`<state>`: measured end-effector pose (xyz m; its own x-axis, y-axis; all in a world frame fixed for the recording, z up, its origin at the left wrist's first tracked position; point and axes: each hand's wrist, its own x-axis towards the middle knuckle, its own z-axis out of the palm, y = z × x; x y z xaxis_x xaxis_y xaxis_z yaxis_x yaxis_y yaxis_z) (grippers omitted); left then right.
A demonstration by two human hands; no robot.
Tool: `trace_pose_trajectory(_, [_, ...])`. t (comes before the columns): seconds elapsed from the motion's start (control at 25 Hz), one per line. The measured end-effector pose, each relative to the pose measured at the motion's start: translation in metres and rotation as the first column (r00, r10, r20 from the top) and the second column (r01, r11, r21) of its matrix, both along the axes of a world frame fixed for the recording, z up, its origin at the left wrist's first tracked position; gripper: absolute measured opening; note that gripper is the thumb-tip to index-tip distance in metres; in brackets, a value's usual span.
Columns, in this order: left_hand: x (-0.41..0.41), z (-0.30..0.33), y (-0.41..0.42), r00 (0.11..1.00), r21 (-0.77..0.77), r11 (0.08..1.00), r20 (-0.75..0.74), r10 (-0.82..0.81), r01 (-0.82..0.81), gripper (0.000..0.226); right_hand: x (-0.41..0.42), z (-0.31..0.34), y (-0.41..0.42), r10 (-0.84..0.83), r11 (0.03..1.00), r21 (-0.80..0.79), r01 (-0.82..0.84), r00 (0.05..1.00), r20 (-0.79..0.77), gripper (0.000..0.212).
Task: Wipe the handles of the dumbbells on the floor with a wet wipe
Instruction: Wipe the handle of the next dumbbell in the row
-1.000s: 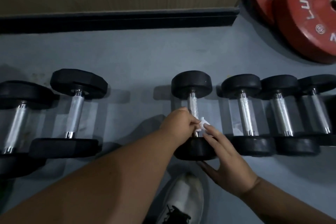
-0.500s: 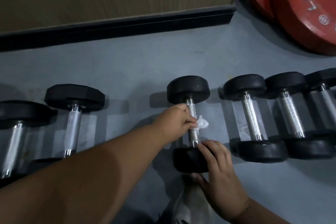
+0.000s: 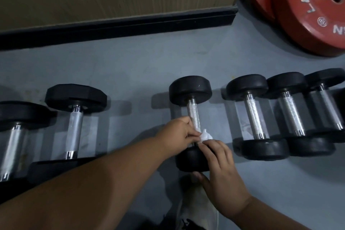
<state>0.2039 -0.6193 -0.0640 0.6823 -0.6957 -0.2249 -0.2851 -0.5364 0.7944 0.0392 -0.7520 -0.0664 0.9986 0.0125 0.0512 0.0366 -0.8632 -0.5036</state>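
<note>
A row of black dumbbells with silver handles lies on the grey floor. My left hand [image 3: 177, 134] pinches a white wet wipe [image 3: 262, 136] wrapped around the lower end of the middle dumbbell's handle [image 3: 193, 113]. My right hand [image 3: 222, 172] grips the near black head [image 3: 190, 160] of that same dumbbell, fingers over its top and thumb under its front. Two dumbbells [image 3: 74, 127] lie to the left and several [image 3: 254, 115] to the right.
Red weight plates [image 3: 308, 11] lean at the back right. A wooden wall with a black skirting board [image 3: 119, 26] runs behind the row. A white shoe [image 3: 196, 213] stands on the floor just below the middle dumbbell.
My left hand has slid the wipe down the handle toward the near head. My right hand has stayed on that head. The view has shifted slightly.
</note>
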Motion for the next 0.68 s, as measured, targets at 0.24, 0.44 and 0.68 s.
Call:
trace_pose_trajectory(0.24, [0.000,0.005,0.001,0.997,0.061,0.996,0.034,-0.065,0.063,0.020,0.000,0.006,0.001,-0.010,1.000,-0.026,0.009,1.000,-0.027,0.068])
trace_pose_trajectory(0.44, [0.019,0.005,-0.003,0.980,0.137,0.978,0.097,-0.172,0.158,0.016,0.001,0.010,0.002,0.000,1.000,-0.031,-0.001,1.000,-0.022,0.067])
trace_pose_trajectory(0.68, [0.040,0.009,-0.018,0.983,0.131,0.991,0.183,0.004,-0.028,0.020,0.001,0.019,0.002,0.038,0.997,-0.065,-0.041,0.998,-0.042,0.063])
